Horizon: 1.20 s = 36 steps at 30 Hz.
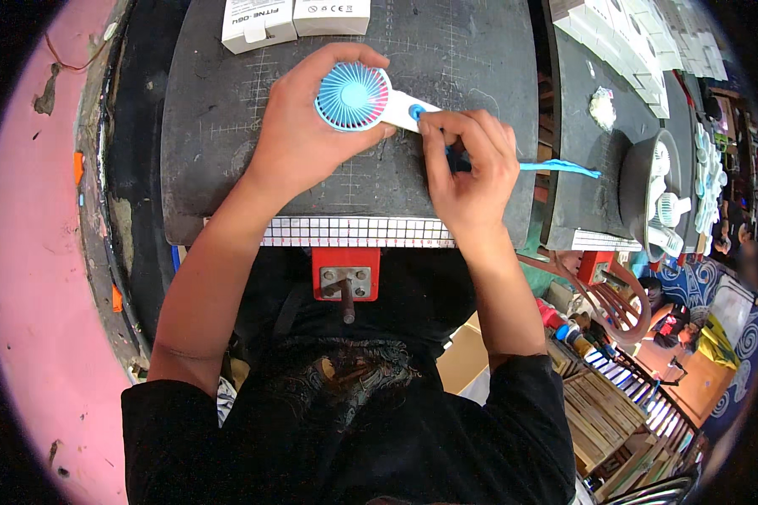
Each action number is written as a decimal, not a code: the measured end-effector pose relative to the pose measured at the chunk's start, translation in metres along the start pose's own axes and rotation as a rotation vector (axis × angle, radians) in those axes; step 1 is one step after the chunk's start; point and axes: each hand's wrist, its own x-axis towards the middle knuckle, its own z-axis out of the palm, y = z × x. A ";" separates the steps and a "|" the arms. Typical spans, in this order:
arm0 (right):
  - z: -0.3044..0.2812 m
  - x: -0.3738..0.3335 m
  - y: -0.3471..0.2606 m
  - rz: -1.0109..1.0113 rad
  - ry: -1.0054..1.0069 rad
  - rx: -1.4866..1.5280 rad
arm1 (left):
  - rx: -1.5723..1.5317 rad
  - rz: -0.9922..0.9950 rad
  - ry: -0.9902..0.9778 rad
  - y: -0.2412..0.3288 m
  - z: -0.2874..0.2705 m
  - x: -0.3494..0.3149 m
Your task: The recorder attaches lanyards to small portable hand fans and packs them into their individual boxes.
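A small handheld fan (354,96) with a light-blue grille and a white handle is above the dark tabletop, its handle slanting to the right. My left hand (299,118) is closed around the round fan head, thumb below and fingers above. At the far end of the handle, beside a blue button (417,111), the fingers of my right hand (476,160) are pinched together. A light-blue cord (560,167) runs out of the right hand toward the right; where it meets the handle is hidden by the fingers.
White boxes (296,21) stand at the table's back edge, and stacked white boxes (623,42) on the right-hand table. A grey basin (636,181) there holds several fans. A ruler strip (358,231) lines the front edge, above a red clamp (345,261).
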 end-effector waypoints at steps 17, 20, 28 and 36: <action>0.000 0.001 0.004 0.004 -0.040 -0.003 | 0.046 0.012 -0.012 0.004 -0.002 0.004; -0.002 -0.003 0.005 -0.043 0.032 0.056 | 0.004 0.024 -0.018 0.001 0.001 0.002; -0.001 -0.005 0.005 -0.026 0.053 0.065 | 0.008 0.039 -0.012 0.003 0.001 0.003; -0.001 0.000 0.001 0.018 0.129 0.084 | 0.002 0.012 -0.007 0.007 -0.002 0.004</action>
